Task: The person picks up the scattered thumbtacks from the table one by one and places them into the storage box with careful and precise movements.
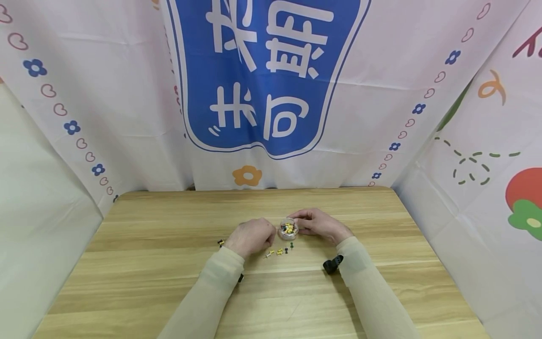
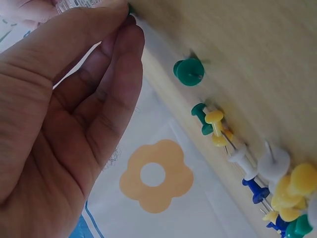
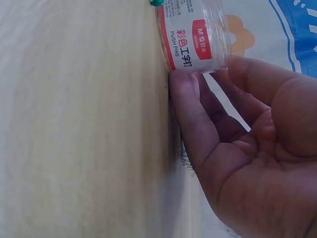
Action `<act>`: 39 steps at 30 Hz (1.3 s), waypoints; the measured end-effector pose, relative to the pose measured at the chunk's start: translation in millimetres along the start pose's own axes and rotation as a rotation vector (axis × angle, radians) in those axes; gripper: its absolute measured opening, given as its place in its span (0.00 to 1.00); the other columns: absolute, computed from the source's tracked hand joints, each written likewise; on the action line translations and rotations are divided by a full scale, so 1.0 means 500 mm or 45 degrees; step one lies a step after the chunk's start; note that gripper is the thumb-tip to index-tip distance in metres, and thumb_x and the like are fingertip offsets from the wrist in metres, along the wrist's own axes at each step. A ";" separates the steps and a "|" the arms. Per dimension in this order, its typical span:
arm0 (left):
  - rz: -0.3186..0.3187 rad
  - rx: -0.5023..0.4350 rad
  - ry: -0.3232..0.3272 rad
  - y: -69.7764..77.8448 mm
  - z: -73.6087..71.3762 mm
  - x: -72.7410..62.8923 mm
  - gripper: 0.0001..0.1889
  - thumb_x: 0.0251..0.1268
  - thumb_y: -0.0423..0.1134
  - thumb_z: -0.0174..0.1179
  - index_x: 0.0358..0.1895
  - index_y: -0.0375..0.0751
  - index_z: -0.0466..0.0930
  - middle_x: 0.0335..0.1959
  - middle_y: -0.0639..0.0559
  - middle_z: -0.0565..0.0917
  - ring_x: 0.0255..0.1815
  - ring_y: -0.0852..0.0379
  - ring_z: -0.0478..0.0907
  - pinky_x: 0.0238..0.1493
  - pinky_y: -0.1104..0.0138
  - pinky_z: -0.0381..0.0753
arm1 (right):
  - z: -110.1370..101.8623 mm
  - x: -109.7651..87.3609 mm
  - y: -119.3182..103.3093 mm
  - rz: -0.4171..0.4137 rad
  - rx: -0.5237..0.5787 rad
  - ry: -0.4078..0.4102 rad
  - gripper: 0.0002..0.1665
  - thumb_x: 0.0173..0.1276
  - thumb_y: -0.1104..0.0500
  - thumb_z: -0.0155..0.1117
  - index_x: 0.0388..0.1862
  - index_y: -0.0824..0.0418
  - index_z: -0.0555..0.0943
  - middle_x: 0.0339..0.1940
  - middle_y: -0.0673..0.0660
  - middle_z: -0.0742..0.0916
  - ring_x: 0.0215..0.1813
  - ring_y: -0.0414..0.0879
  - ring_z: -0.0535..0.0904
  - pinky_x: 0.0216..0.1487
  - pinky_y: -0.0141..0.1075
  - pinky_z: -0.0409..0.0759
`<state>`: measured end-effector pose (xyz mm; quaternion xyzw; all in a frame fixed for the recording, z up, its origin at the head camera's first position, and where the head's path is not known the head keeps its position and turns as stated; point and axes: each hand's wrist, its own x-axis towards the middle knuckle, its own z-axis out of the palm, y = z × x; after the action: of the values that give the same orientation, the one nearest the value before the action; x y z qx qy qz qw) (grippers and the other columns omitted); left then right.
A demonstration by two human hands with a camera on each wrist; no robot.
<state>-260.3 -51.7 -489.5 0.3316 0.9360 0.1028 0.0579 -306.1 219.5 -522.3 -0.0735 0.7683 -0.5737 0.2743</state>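
A small clear round tub (image 1: 288, 229) holds several coloured push pins; a printed push-pin label (image 3: 188, 39) wraps its side. My right hand (image 1: 319, 223) grips the tub's right side between thumb and fingers. Just left of the tub, my left hand (image 1: 252, 237) has its thumb and fingertips pinched together. A sliver of a green push pin (image 2: 131, 9) shows at those tips; the rest is hidden. Loose push pins (image 1: 279, 252) lie before the tub, and a few more pins (image 1: 221, 242) sit left of the left hand.
The wooden table (image 1: 360, 301) runs back to a printed cloth (image 1: 355, 160). A black wrist device (image 1: 332, 264) hangs by the right sleeve. In the left wrist view, a single green pin (image 2: 189, 72) lies apart from the cluster of pins (image 2: 290, 191).
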 end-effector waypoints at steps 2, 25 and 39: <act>-0.003 -0.005 0.006 0.000 -0.001 0.000 0.17 0.76 0.26 0.76 0.29 0.49 0.87 0.31 0.58 0.88 0.31 0.63 0.77 0.35 0.66 0.84 | 0.000 0.000 0.000 0.004 -0.002 0.006 0.22 0.95 0.61 0.60 0.80 0.64 0.85 0.81 0.66 0.86 0.72 0.48 0.90 0.76 0.41 0.91; 0.076 0.092 0.156 0.016 -0.025 0.019 0.02 0.85 0.36 0.74 0.50 0.47 0.95 0.46 0.54 0.93 0.43 0.59 0.88 0.50 0.63 0.94 | -0.001 -0.001 0.000 0.012 0.008 0.007 0.23 0.96 0.61 0.60 0.81 0.65 0.84 0.82 0.67 0.85 0.73 0.50 0.90 0.77 0.42 0.91; 0.089 0.169 0.201 0.039 -0.006 0.036 0.11 0.86 0.38 0.73 0.63 0.47 0.95 0.48 0.52 0.95 0.47 0.57 0.92 0.52 0.66 0.96 | 0.001 -0.001 -0.001 0.014 0.004 0.006 0.22 0.96 0.62 0.60 0.80 0.66 0.84 0.82 0.67 0.85 0.74 0.50 0.90 0.77 0.42 0.91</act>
<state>-262.8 -26.2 -482.9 0.3581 0.9302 0.0683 -0.0416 -305.4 219.4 -521.7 -0.0675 0.7683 -0.5737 0.2756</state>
